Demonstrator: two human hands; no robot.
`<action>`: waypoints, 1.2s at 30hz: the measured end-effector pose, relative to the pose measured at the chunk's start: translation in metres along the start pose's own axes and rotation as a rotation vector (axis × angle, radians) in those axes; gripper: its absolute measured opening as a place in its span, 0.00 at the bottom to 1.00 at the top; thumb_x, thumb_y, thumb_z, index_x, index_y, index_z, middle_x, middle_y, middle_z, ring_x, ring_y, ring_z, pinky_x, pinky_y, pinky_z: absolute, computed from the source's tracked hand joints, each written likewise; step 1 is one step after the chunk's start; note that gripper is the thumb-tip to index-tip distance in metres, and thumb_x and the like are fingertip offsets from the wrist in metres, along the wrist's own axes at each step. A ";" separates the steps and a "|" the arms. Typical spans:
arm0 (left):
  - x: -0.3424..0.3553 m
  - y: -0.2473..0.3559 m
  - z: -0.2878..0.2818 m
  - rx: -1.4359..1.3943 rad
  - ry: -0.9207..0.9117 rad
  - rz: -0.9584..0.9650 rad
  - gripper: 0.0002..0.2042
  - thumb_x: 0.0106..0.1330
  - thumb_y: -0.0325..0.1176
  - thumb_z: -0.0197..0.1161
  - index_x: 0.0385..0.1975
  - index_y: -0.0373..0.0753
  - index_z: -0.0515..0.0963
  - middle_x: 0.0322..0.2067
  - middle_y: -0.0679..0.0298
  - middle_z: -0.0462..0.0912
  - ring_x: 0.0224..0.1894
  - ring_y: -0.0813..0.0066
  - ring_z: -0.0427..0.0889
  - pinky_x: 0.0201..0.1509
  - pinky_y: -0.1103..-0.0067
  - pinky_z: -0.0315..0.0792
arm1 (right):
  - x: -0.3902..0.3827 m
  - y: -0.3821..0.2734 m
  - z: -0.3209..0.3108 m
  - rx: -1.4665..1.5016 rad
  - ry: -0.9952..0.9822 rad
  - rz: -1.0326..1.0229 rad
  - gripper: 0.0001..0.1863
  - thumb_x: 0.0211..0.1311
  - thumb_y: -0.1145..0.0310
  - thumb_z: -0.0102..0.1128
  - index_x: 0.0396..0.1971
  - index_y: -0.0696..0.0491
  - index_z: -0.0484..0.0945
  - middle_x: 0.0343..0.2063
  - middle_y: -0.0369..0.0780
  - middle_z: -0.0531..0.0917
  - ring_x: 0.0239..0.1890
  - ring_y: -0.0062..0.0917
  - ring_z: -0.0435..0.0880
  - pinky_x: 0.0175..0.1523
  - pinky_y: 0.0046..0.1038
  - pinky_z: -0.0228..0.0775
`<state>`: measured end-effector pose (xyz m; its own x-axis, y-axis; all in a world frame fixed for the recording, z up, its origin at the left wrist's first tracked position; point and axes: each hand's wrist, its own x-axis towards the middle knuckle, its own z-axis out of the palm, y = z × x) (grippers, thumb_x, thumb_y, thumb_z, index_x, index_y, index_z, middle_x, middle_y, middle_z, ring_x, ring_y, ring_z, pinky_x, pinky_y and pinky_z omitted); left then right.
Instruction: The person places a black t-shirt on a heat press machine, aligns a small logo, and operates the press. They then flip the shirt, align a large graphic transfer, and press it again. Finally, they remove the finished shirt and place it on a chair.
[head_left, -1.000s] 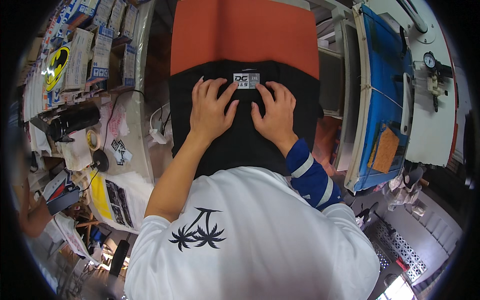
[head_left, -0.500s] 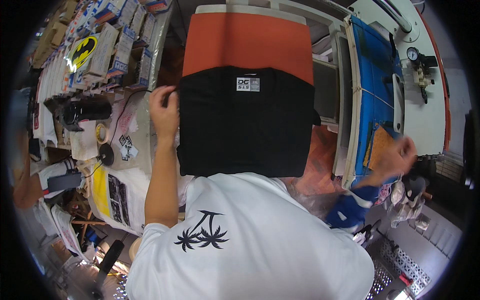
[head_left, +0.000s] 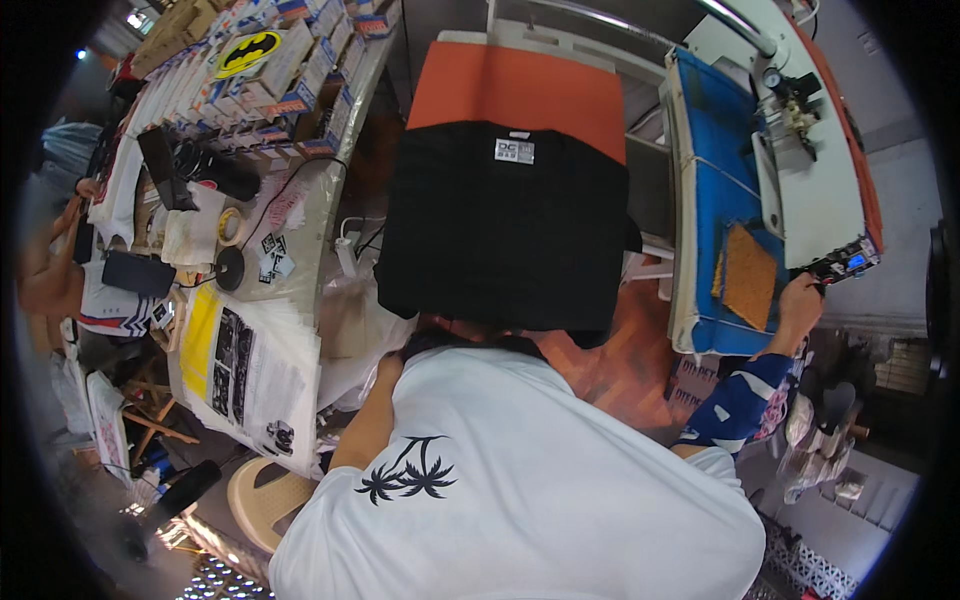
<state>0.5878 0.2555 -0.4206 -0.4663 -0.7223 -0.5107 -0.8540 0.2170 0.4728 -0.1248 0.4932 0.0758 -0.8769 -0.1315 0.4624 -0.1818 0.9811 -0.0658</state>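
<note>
A folded black T-shirt [head_left: 500,235] lies face up over an orange board [head_left: 515,90], its neck toward the far end. Inside the collar shows a small white-and-grey label [head_left: 514,150]. My right hand [head_left: 800,305] reaches out to the right, its fingertips at the near end of a small control panel [head_left: 845,263] with a lit blue display. Its fingers look partly stretched, with nothing seen in them. My left forearm [head_left: 372,415] is drawn back against my white shirt, near the black T-shirt's close edge; the left hand itself is hidden there.
On the left table stand stacked cardboard boxes [head_left: 320,75], a tape roll [head_left: 231,226] and printed sheets [head_left: 240,380]. A blue padded board [head_left: 715,180] with a brown pad [head_left: 750,275] is at right, beside a white machine top [head_left: 825,200]. Another person's arm [head_left: 50,270] shows far left.
My left hand has left the black T-shirt's left edge and drawn back toward my body. My right hand has moved from above the brown pad to the control panel. The view has shifted.
</note>
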 end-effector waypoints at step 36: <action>-0.258 -0.006 0.109 0.254 -0.028 -0.022 0.13 0.70 0.39 0.52 0.35 0.45 0.84 0.41 0.56 0.87 0.41 0.55 0.88 0.42 0.58 0.81 | -0.229 -0.226 -0.178 0.599 0.412 -0.615 0.56 0.43 0.38 0.77 0.75 0.33 0.62 0.75 0.57 0.52 0.69 0.69 0.57 0.66 0.66 0.61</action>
<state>0.6876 0.5120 -0.3703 -0.4498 -0.7109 -0.5406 -0.8931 0.3616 0.2676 0.1964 0.3266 0.1422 -0.3463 -0.4283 0.8347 -0.8573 0.5058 -0.0961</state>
